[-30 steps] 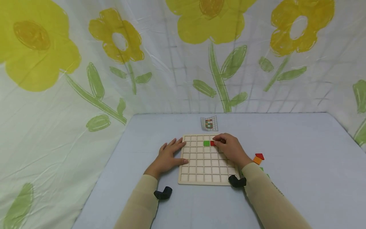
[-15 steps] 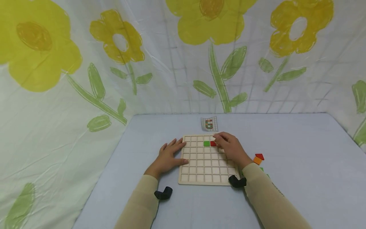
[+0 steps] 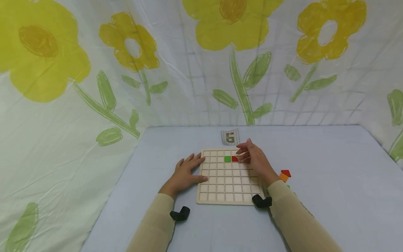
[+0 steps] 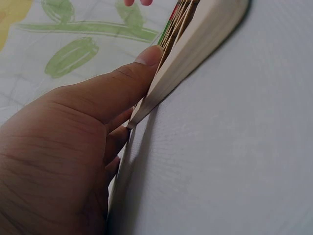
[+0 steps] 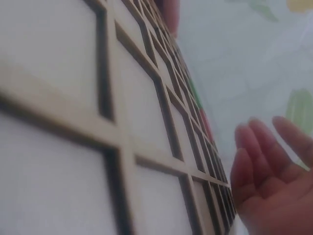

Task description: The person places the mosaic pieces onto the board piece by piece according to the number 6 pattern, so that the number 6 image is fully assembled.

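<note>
A wooden grid board [image 3: 220,188] lies on the table in the head view. Along its left edge rests my left hand [image 3: 184,175], fingers spread and thumb on the rim; the left wrist view shows that thumb [image 4: 124,81] over the board's side. Two pieces sit in adjoining cells of the second row from the far edge: a green square [image 3: 227,159] and a red piece [image 3: 234,159] with a curved side. Just right of the red piece hovers my right hand [image 3: 257,161], its fingers loosely bent and parted. The right wrist view shows nothing between those fingers [image 5: 261,147].
A small paper card [image 3: 230,137] with a coloured grid pattern lies beyond the board. Right of the board are a red triangular piece [image 3: 286,173] and an orange piece [image 3: 284,177]. Green pieces [image 3: 288,186] show partly behind the right sleeve. A flowered curtain [image 3: 182,105] hangs behind the table.
My right hand has lifted off the red piece, its fingers parting and shifting slightly right. More of the red piece shows. The left hand keeps its place on the board's edge.
</note>
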The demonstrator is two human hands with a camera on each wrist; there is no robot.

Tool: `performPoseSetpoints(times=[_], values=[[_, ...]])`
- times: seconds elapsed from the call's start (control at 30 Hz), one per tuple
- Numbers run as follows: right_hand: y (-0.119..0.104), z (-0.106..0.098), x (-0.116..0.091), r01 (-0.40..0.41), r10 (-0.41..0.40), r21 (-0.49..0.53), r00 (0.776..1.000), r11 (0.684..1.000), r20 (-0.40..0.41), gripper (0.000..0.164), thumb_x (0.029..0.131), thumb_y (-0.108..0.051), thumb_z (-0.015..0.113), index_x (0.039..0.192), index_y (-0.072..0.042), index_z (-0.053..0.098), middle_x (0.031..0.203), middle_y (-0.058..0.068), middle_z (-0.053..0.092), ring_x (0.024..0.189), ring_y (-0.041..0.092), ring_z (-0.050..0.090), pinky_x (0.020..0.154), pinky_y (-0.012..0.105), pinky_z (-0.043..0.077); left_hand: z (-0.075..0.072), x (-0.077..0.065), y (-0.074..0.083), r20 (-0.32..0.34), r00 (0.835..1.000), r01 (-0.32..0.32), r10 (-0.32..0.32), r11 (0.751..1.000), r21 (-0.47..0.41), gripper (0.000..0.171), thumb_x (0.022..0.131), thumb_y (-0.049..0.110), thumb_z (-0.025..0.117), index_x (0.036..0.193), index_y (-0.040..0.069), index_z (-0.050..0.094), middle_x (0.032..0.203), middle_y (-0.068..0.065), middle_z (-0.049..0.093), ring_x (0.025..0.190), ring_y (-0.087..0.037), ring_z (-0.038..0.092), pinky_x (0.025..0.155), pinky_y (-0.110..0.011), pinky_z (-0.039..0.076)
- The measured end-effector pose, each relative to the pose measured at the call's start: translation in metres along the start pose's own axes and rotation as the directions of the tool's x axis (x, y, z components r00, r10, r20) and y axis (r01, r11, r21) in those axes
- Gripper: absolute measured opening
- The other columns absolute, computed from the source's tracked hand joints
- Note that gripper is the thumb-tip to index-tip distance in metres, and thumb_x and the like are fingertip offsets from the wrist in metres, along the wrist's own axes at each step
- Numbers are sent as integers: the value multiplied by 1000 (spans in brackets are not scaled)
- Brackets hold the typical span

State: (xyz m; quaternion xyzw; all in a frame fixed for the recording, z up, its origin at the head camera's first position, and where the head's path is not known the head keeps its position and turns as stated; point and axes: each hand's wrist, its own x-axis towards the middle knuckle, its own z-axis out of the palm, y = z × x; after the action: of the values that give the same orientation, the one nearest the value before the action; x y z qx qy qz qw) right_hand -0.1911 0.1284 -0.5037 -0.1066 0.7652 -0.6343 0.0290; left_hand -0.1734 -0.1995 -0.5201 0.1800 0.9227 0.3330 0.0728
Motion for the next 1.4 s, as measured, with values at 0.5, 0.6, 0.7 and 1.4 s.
performPoseSetpoints(times=[0.5,0.6,0.7,1.4], values=[[-22,-10,-6,44,-43,107,999,993,-12,83,115,-66,22,147,2,58,138,33,60,124,51,59,106,57,49,2,-1,-1,-17,1000,-4,4,1000,-17,89,90,49,88,165,18,52,175,5,32,165,-23,14,129,-52,-4],[-25,-15,-7,53,-51,105,999,993,-17,83,115,-64,21,147,3,58,138,35,59,126,54,57,104,54,50,2,-1,-1,-15,1000,2,-2,1000,-13,89,90,50,88,165,18,52,175,6,32,165,-22,14,129,-52,-4],[-27,-20,-9,57,-55,106,998,993,-19,83,116,-63,20,147,4,58,137,35,59,126,55,56,105,56,49,1,-1,0,-9,1000,6,-6,1000,-7,89,90,50,88,165,19,51,175,8,31,165,-21,13,129,-51,-3],[-40,-56,-25,76,-76,-103,997,992,5,75,118,-58,23,149,1,56,135,21,63,126,50,56,106,59,46,1,-1,0,-5,1000,7,-7,1000,3,90,91,50,88,166,19,50,175,8,30,165,-21,13,129,-51,-3]])
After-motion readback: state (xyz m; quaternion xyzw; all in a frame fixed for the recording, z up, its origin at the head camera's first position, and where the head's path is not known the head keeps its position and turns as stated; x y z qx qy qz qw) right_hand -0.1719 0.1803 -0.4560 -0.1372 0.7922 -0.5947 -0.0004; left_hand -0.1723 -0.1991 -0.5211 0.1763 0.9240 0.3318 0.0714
